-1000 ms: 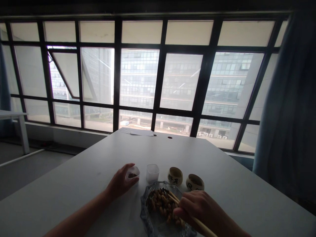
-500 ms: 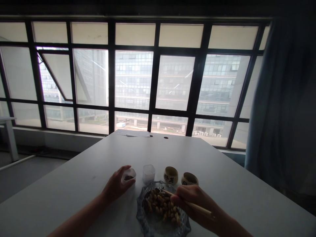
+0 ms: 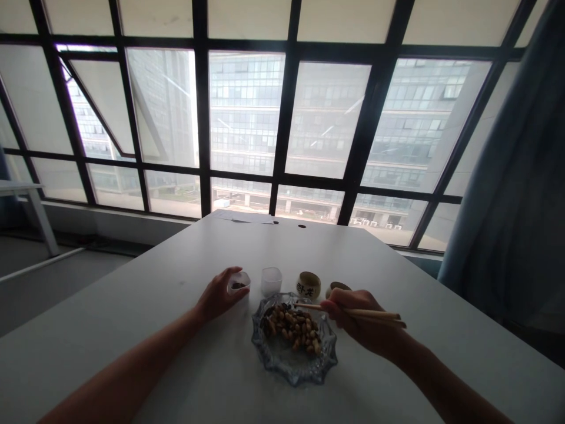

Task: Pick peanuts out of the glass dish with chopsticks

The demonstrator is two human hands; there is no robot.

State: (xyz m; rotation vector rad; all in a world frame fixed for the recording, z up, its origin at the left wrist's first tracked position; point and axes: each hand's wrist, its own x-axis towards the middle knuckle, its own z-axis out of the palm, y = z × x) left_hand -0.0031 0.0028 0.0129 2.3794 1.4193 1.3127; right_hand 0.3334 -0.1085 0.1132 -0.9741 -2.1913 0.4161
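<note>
Over one glass bowl [image 3: 293, 372], two chopsticks [image 3: 379, 314]

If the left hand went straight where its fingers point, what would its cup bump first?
Probably the other clear cup, beside the cup in the left hand; depth is hard to judge.

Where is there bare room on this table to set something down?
Bare patches: the white table between the row of four cups and the papers; left of the left arm; right of the right arm.
Crowded: around the glass bowl, with cups near its far side and chopsticks reaching over it.
</note>
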